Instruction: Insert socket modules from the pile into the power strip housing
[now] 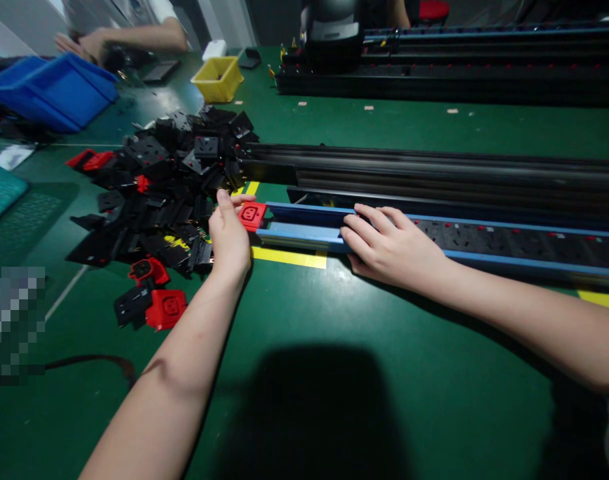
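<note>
A long blue metal channel (304,231) lies across the table, with a row of black socket modules (489,239) set in its right stretch. Its left stretch shows bare between my hands. At the channel's left end is a red socket module (252,215), gripped by my left hand (229,235), whose thumb and fingers press about it. My right hand (391,245) is closed over the channel, fingers across its far wall and thumb on the near side. The channel beneath my right palm is hidden.
Left of the channel lies a heap of black socket modules (157,160); a red socket (167,309) sits nearer me. Black rails (414,163) lie behind the channel. Beyond are a blue bin (64,90), a yellow bin (217,79) and a co-worker's hands (87,47).
</note>
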`<action>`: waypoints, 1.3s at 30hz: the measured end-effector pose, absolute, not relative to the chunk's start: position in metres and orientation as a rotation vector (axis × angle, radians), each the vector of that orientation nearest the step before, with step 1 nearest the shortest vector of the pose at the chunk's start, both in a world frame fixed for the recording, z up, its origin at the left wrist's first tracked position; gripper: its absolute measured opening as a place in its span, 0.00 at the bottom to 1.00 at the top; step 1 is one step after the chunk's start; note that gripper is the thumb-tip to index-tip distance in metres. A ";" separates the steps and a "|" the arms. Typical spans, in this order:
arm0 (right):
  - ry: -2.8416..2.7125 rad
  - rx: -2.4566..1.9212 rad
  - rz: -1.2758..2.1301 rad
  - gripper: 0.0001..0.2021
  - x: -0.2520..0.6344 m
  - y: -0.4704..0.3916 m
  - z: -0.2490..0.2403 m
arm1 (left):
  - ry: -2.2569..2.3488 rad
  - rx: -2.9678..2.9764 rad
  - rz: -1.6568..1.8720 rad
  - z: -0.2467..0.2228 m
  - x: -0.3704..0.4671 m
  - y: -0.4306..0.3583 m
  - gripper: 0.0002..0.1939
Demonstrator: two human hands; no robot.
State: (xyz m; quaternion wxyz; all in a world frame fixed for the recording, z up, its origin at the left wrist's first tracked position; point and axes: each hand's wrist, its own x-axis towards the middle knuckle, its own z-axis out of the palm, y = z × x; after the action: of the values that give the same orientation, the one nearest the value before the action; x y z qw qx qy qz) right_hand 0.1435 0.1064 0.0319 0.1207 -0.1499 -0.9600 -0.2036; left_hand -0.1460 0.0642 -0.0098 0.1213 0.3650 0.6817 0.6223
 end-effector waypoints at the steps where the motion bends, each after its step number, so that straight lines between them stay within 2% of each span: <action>1: -2.804 -0.436 -0.587 0.17 0.144 0.106 0.032 | 1.991 1.079 1.820 -0.011 -0.147 0.064 0.38; 7: -2.804 -0.436 -0.582 0.16 0.144 0.106 0.032 | 1.980 1.175 1.810 -0.014 -0.149 0.063 0.36; 13: -2.809 -0.441 -0.587 0.17 0.144 0.107 0.032 | 1.957 1.037 1.837 -0.009 -0.144 0.064 0.38; 25: -2.812 -0.438 -0.588 0.17 0.144 0.106 0.032 | 2.045 1.179 1.750 -0.010 -0.144 0.059 0.38; 33: -2.818 -0.442 -0.542 0.18 0.144 0.107 0.032 | 2.118 1.337 1.461 -0.003 -0.138 0.053 0.39; 39: -2.776 -0.455 -0.530 0.23 0.145 0.106 0.032 | 2.017 1.357 1.433 -0.007 -0.144 0.054 0.32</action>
State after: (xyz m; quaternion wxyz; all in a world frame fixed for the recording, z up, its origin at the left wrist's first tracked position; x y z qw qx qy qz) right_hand 0.1450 0.1059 0.0320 0.1391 -0.1575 -0.9603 -0.1835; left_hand -0.1435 0.0544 -0.0074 0.1593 0.4748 0.7057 0.5012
